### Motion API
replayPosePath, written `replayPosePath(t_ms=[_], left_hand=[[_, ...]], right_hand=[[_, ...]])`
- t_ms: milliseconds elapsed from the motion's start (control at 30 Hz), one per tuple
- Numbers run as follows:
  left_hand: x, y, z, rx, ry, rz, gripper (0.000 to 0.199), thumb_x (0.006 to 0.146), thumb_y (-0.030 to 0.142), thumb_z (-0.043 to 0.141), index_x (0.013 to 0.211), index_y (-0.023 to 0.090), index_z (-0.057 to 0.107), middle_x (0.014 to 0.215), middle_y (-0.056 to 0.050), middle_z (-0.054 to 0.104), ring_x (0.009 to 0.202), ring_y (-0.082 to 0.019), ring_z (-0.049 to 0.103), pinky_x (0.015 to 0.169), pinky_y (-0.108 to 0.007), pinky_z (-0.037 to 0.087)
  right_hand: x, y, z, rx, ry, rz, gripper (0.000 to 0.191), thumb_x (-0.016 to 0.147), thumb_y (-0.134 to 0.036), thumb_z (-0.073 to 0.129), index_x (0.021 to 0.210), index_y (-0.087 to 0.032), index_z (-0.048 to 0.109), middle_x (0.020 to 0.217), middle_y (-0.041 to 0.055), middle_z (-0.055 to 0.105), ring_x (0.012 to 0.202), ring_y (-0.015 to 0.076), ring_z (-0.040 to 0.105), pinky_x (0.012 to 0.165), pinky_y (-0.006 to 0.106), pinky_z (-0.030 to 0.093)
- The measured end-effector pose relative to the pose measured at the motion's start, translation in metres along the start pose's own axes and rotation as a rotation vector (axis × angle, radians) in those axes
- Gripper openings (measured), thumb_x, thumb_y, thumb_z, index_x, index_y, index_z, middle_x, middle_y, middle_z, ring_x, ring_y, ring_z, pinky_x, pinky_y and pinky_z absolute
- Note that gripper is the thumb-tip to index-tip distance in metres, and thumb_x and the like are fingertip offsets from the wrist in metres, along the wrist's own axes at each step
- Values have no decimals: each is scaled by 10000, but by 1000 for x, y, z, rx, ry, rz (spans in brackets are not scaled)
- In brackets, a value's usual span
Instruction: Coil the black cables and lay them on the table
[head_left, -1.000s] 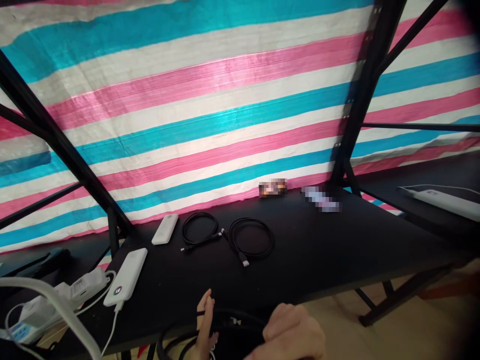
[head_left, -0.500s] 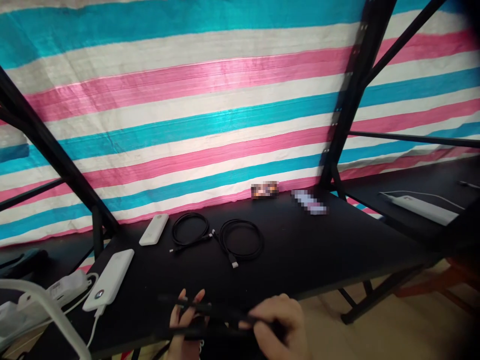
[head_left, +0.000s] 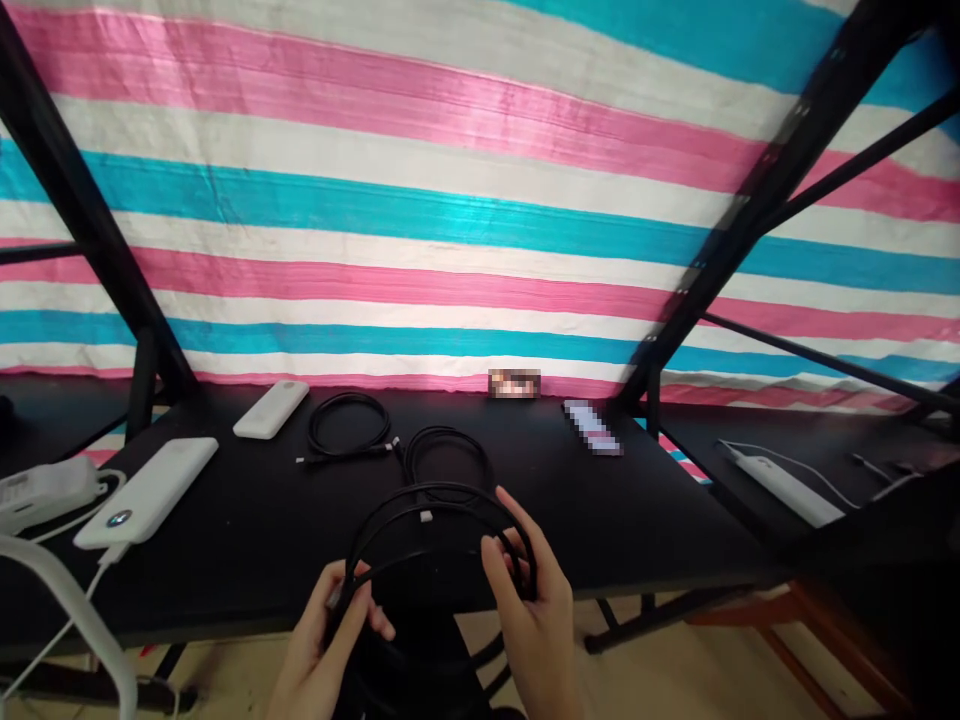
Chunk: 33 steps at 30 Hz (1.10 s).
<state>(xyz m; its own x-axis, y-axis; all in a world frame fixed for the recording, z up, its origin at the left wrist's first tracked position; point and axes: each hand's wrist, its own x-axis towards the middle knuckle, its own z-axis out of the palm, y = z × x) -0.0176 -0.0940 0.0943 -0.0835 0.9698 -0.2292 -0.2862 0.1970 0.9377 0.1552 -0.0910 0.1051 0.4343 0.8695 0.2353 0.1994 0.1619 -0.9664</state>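
A black cable (head_left: 442, 490) forms loose loops between my two hands, just above the table's front edge. My left hand (head_left: 334, 625) pinches the loops on one side, near a small metal-looking end. On the other side my right hand (head_left: 529, 590) has its fingers curled around the cable. Beyond them on the table lie two coiled black cables: the left coil (head_left: 349, 425) has its plug ends showing, and the right coil (head_left: 450, 465) is partly covered by the held loops.
On the black table (head_left: 285, 540) are two white power banks, one farther back (head_left: 271, 409) and one plugged in nearer (head_left: 146, 495). A power strip (head_left: 52, 490) and a white curved tube (head_left: 75, 590) stand left. Blurred items (head_left: 592, 428) lie back right. Black frame posts (head_left: 97, 230) flank the table.
The cable in my hands has opened from a blurred bundle into round loops. My hands have come up higher and turned palms inward. The view has tilted and shifted.
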Motion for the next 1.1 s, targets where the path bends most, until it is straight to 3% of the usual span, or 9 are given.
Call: replayPosePath(t_ms=[133, 267, 433, 500, 600, 767, 900, 1000, 1100], left_hand=[[7, -5, 6, -70, -88, -56, 429, 705, 504, 725, 987, 232, 551, 591, 52, 571, 535, -142, 565, 587, -254, 490], [18, -9, 5, 1, -223, -9, 377, 783, 507, 655, 1003, 237, 510, 562, 86, 468, 498, -100, 465, 599, -244, 444], [23, -9, 11, 180, -279, -47, 313, 788, 497, 640, 904, 226, 535, 651, 74, 404, 528, -76, 351, 508, -190, 335], [26, -8, 17, 237, -300, -46, 288, 761, 462, 669, 836, 211, 548, 663, 64, 406, 556, -86, 344, 501, -187, 317], [31, -6, 23, 268, -307, -48, 227, 725, 352, 703, 763, 204, 535, 618, 67, 405, 581, -96, 353, 515, -177, 317], [44, -3, 25, 310, -394, -164, 199, 729, 315, 701, 760, 199, 543, 569, 76, 472, 430, -47, 267, 388, -164, 180], [56, -5, 28, 309, -367, -207, 237, 727, 335, 710, 677, 183, 535, 496, 99, 390, 357, -25, 207, 347, -172, 121], [61, -11, 31, 291, -312, -267, 385, 693, 456, 724, 606, 194, 456, 443, 113, 312, 344, -31, 195, 341, -182, 118], [60, -18, 29, 251, -274, -366, 446, 680, 602, 682, 757, 197, 509, 418, 126, 305, 369, -53, 241, 374, -179, 175]], right_hand=[[5, 4, -2, -131, 10, -61, 607, 826, -356, 645, 1387, -240, 446, 945, 38, 591, 719, 111, 600, 603, 180, 512], [14, 16, -7, -237, -23, -139, 556, 801, -318, 672, 1327, -234, 514, 815, 2, 577, 613, 98, 562, 514, 167, 481], [27, 31, -11, -337, -44, -296, 122, 796, -295, 646, 852, -192, 681, 656, -9, 588, 551, 105, 546, 494, 171, 449], [29, 33, -11, -380, -117, -335, 213, 806, -259, 599, 609, -183, 572, 514, -41, 464, 448, 80, 430, 415, 170, 360], [29, 34, -10, -380, -189, -369, 332, 772, -226, 569, 486, -189, 403, 447, -61, 325, 391, 64, 335, 369, 174, 289], [27, 29, -7, -250, -342, -188, 84, 721, -264, 657, 677, -206, 615, 539, -42, 511, 432, 88, 498, 407, 157, 418], [38, 27, -6, -228, -417, -214, 559, 681, -240, 765, 1211, -326, 608, 747, -38, 619, 562, 97, 603, 501, 144, 497], [51, 30, -5, -245, -479, -334, 405, 777, -210, 714, 1153, -348, 651, 731, -45, 614, 508, 66, 542, 450, 130, 442], [61, 35, -2, -241, -436, -346, 257, 824, -154, 654, 1032, -301, 695, 752, -38, 640, 498, 60, 522, 486, 141, 453]])
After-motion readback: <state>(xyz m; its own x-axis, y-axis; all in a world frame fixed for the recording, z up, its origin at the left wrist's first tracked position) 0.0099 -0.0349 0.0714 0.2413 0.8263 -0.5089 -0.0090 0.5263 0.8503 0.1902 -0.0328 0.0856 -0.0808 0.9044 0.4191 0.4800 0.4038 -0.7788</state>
